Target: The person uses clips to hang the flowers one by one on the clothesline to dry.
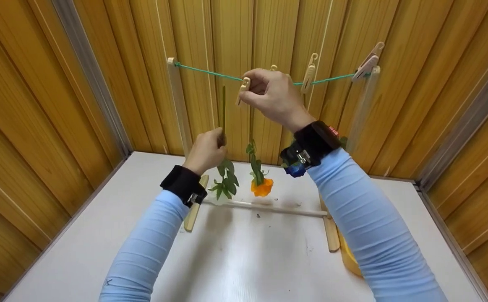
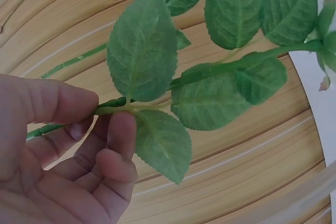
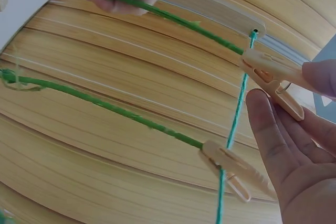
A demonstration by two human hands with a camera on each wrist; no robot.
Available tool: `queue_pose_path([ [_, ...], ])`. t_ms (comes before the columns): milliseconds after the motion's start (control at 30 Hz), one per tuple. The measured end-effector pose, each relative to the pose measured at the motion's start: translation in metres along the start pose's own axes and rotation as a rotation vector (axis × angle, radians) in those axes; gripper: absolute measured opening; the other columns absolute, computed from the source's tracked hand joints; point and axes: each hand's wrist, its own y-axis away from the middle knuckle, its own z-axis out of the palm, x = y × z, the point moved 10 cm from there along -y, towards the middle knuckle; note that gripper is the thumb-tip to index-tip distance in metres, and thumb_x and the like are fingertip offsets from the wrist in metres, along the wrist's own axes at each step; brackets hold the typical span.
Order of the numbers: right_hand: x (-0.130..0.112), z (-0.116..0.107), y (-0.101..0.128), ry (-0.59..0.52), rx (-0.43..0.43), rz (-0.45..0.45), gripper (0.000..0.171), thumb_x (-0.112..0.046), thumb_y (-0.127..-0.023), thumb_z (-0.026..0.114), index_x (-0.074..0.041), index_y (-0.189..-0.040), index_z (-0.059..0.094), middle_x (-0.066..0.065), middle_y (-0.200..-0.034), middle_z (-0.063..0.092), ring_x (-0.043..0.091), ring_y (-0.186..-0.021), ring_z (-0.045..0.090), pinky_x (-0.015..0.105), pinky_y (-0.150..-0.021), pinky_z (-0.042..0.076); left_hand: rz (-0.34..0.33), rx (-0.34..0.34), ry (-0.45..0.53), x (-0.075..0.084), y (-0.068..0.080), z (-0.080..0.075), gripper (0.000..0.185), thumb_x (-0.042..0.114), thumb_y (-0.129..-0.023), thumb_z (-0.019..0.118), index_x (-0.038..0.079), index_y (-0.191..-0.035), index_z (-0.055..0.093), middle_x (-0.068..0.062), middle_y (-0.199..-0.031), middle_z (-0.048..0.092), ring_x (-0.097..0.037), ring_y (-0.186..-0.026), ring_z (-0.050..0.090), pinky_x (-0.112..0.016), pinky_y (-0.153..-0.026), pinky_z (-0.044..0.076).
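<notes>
My left hand [image 1: 206, 151] pinches the green stem [image 1: 223, 109] of an upside-down flower, just above its leaves [image 2: 142, 51]. Its pale bloom [image 1: 217, 199] hangs lowest. Beside the teal cord [image 1: 210, 72], my right hand [image 1: 275, 94] holds a beige clothespin [image 3: 273, 77] between thumb and fingers. In the right wrist view the stem's cut end meets that clothespin's tip, right at the cord. Close by, another clothespin [image 3: 226, 166] clips a second stem [image 3: 126, 113] to the cord; an orange flower [image 1: 262, 187] hangs head down there.
The cord spans two wooden posts [image 1: 178, 100] joined by a low pale rod [image 1: 277, 208]. Farther right are a beige clothespin [image 1: 309, 75] and a pinkish one [image 1: 366, 67]. A blue flower [image 1: 296, 170] shows behind my right wrist. A yellow container [image 1: 350, 256] stands under my right forearm.
</notes>
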Motion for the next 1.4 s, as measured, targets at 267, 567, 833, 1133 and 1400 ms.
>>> queue_pose_path([
  [267, -0.010, 0.002, -0.035, 0.012, 0.042, -0.006, 0.024, -0.004, -0.096, 0.068, -0.001, -0.120, 0.072, 0.012, -0.106, 0.075, 0.017, -0.090, 0.072, 0.024, -0.082, 0.056, -0.049, 0.001, -0.068, -0.015, -0.017, -0.007, 0.011, 0.006, -0.100, 0.059, 0.000, -0.091, 0.058, -0.010, -0.083, 0.057, -0.025, -0.079, 0.055, -0.039, -0.072, 0.048],
  [567, 0.003, -0.002, -0.055, 0.073, 0.066, 0.029, 0.024, -0.008, -0.097, 0.071, -0.004, -0.121, 0.074, 0.011, -0.109, 0.077, 0.020, -0.096, 0.072, 0.028, -0.086, 0.055, -0.095, -0.041, -0.110, -0.020, -0.040, 0.003, 0.013, 0.009, -0.100, 0.059, -0.001, -0.093, 0.064, -0.020, -0.099, 0.070, -0.027, -0.088, 0.059, -0.041, -0.082, 0.050],
  [833, 0.018, -0.009, -0.066, 0.020, 0.110, 0.074, 0.029, -0.007, -0.096, 0.072, -0.004, -0.125, 0.073, 0.012, -0.114, 0.076, 0.021, -0.103, 0.071, 0.028, -0.092, 0.056, -0.146, -0.035, -0.113, -0.025, -0.057, 0.000, 0.013, 0.008, -0.100, 0.059, 0.002, -0.089, 0.062, -0.014, -0.093, 0.067, -0.025, -0.084, 0.058, -0.036, -0.078, 0.049],
  [1133, 0.034, -0.019, -0.070, -0.058, 0.222, 0.157, 0.026, -0.003, -0.092, 0.077, -0.002, -0.117, 0.076, 0.012, -0.110, 0.077, 0.018, -0.099, 0.071, 0.024, -0.088, 0.056, -0.162, -0.045, -0.115, -0.017, -0.069, 0.004, 0.018, 0.010, -0.102, 0.057, -0.004, -0.108, 0.067, -0.018, -0.104, 0.068, -0.025, -0.087, 0.056, -0.034, -0.076, 0.045],
  [1400, 0.045, -0.019, -0.067, -0.163, 0.266, 0.235, 0.024, 0.002, -0.089, 0.078, 0.003, -0.113, 0.076, 0.016, -0.108, 0.077, 0.018, -0.087, 0.075, 0.021, -0.072, 0.060, -0.140, -0.021, -0.098, -0.007, -0.069, 0.007, 0.017, 0.011, -0.102, 0.058, -0.003, -0.107, 0.067, -0.019, -0.106, 0.068, -0.025, -0.091, 0.055, -0.036, -0.082, 0.046],
])
